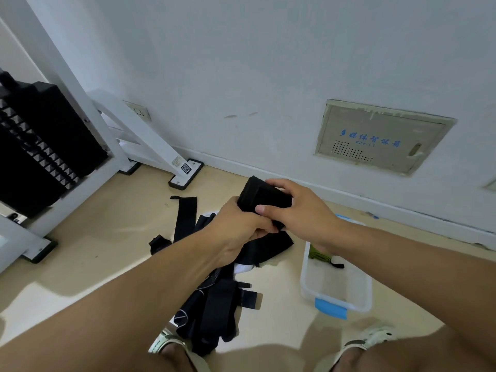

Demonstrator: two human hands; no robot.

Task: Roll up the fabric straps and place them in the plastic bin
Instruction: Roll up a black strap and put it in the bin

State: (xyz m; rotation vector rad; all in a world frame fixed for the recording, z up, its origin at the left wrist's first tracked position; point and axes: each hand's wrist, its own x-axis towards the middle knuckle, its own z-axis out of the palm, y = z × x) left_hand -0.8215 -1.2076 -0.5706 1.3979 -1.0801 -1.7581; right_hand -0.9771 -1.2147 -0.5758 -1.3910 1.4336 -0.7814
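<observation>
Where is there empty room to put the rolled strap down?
Most of the plastic bin shows bare bottom; only a green item sits at its far end. Bare floor lies left of the strap pile. The pile itself is crowded.

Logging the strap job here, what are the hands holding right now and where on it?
Both hold one black strap roll: right hand pinches its near side, left hand grips its lower end.

Single head-worn wide-angle view, forward and steeply down, close over the forearms; floor and wall beyond, edges perhaps distorted
</observation>
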